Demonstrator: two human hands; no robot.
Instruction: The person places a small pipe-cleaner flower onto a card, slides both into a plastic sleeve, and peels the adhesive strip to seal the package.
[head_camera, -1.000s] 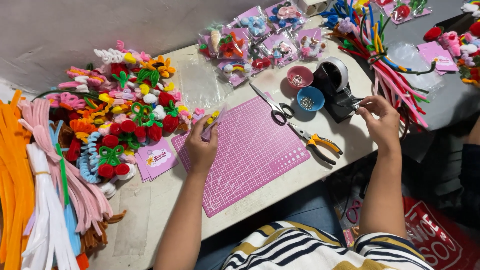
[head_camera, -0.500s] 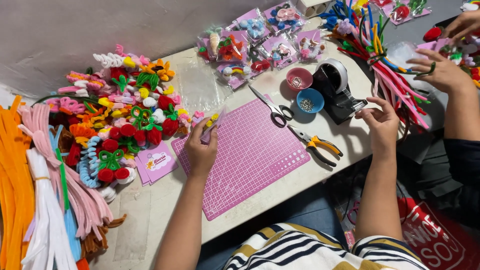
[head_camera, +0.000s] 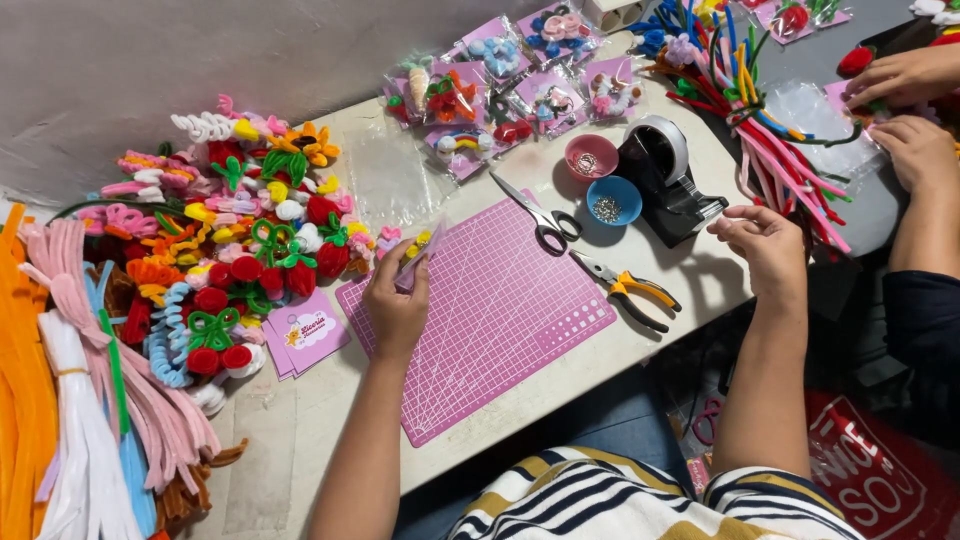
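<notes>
- Two hands of the wearer are in view over a pale table with a pink cutting mat at its centre.
- Left hand rests at the mat's upper-left corner; its fingers are pinched together on a small clear packet holding a yellow and pink craft piece.
- Packet position: at the mat's far-left edge, just beside the heap of craft pieces. Its long axis runs diagonally, the free end pointing up and to the right, away from the wearer, and tilted upward off the mat.
- Right hand is raised just right of the black tape dispenser, near the table's right edge. Thumb and fingertips are drawn close together; whether a strip of tape lies between them cannot be told.
- Scissors lie on the mat's far-right corner, blades pointing up-left. Pliers with orange and black handles lie just off the mat's right edge.
- Pink bowl and blue bowl stand side by side, touching the dispenser's left side.
- Stack of pink cards lies left of the mat.
- Bundles of fuzzy craft wire fill the left edge.
- Another person's hands work at the upper right, well apart from the wearer's.
</notes>
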